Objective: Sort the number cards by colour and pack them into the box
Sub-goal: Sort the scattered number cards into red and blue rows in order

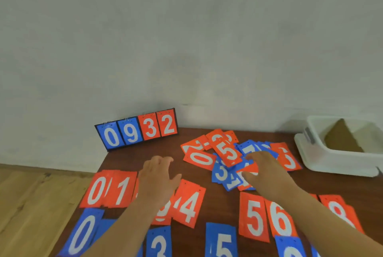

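Number cards (228, 151) on dark wooden table (128, 159), grey wall (186, 39), wood floor (31, 205)

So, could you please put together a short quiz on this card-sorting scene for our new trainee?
1. True or false: the scoreboard by the wall reads 0 9 3 2.
2. Which hand is over the mixed pile of cards: A left, B right, C neither?
3. What colour is the 4 card laid out in the near rows?
Key: 1 true; 2 B, the right hand; 3 red.
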Demonstrator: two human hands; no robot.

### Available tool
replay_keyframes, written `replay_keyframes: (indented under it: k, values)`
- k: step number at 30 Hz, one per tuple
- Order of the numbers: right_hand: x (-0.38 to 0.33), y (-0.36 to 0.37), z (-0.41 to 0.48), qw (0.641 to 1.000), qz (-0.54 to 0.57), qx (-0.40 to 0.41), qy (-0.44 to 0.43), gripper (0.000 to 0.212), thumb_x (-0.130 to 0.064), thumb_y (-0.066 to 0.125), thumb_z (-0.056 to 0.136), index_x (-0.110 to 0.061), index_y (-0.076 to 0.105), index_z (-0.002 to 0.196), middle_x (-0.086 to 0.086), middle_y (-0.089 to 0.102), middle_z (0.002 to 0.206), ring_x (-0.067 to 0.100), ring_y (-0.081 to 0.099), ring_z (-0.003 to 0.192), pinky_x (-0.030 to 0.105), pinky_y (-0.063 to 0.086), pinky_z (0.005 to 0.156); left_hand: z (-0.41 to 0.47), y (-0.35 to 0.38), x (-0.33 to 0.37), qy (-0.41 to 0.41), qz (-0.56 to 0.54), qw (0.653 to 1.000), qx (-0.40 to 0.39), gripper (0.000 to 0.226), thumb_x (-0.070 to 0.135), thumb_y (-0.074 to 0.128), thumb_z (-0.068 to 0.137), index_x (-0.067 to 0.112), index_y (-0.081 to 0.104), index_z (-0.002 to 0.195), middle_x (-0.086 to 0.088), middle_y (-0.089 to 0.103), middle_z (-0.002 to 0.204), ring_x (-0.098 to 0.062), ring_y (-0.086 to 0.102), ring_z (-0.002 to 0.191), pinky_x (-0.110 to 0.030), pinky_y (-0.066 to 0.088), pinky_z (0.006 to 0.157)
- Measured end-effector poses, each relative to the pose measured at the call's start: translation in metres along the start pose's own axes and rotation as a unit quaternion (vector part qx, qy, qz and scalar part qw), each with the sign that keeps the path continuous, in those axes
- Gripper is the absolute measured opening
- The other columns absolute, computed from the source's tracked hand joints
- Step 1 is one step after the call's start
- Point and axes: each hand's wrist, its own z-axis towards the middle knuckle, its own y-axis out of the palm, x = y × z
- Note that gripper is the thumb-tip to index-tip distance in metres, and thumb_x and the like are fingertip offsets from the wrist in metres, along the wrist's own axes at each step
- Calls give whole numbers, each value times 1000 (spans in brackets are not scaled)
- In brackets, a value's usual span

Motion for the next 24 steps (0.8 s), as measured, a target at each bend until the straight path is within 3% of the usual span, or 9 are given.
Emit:
replay_keyframes:
  k: [5, 9, 17, 20, 24]
  values:
    - [72, -49, -28, 1000, 1, 10, 20, 49, -33, 75, 76, -23, 63, 123, 1, 59, 124, 22, 55, 119, 35, 44, 102, -21, 20, 83, 8, 3, 1000, -3, 55, 60, 61, 87, 36, 49, 135, 5, 48, 134, -20, 47, 125, -37, 45, 101]
    - [103, -64, -36, 999, 8, -8, 37, 48, -40, 70, 76, -30, 62, 122, -6, 57, 121, 14, 56, 114, 31, 46, 97, -41, 38, 110, -14, -17, 999, -33, 59, 61, 62, 86, 36, 47, 138, 5, 48, 137, -19, 46, 127, -34, 45, 102]
    - [111, -35, 1, 996, 32, -62, 49, 43, -34, 71, 85, -31, 59, 126, -6, 50, 131, 11, 53, 108, 23, 41, 84, -16, 48, 96, -90, -25, 993, -70, 63, 56, 66, 87, 36, 43, 143, 3, 43, 144, -19, 43, 133, -36, 45, 106]
    - [111, -16, 23, 994, 35, -82, 60, 49, -33, 71, 85, -26, 57, 131, -3, 51, 130, 15, 56, 112, 24, 46, 87, 11, 60, 86, -118, -29, 988, -93, 65, 55, 67, 87, 36, 42, 144, 1, 42, 149, -21, 43, 136, -39, 46, 108]
    - [119, 12, 61, 989, 37, -112, 91, 49, -46, 68, 77, -33, 61, 124, -6, 57, 126, 11, 58, 108, 30, 55, 88, 57, 86, 72, -152, -37, 980, -123, 72, 57, 68, 86, 37, 38, 148, -1, 38, 153, -24, 41, 139, -43, 45, 108]
